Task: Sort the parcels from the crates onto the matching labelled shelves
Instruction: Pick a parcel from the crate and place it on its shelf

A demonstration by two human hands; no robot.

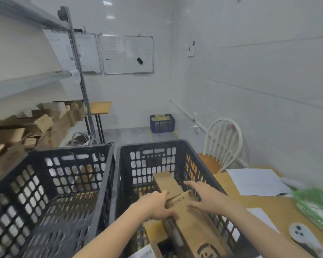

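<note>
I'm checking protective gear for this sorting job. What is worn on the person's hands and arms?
Nothing visible. The left hand and right hand are ungloved; both forearms are bare to the frame's edge, with no sleeves, watch or bands. Blur hides any rings.

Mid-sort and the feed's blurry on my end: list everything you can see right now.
crates: two, black, side by side in front
cardboard parcels: several, brown, in the right crate
shelving: one, grey metal, left, brown boxes on its lower shelf
blue crate: one, blue, far floor
whiteboards: two, white, back wall
chair: one, white, right
table: one, wooden, right, holding white papers
left hand: one, gripping a parcel's edge
right hand: one, fingers spread on that parcel
</note>
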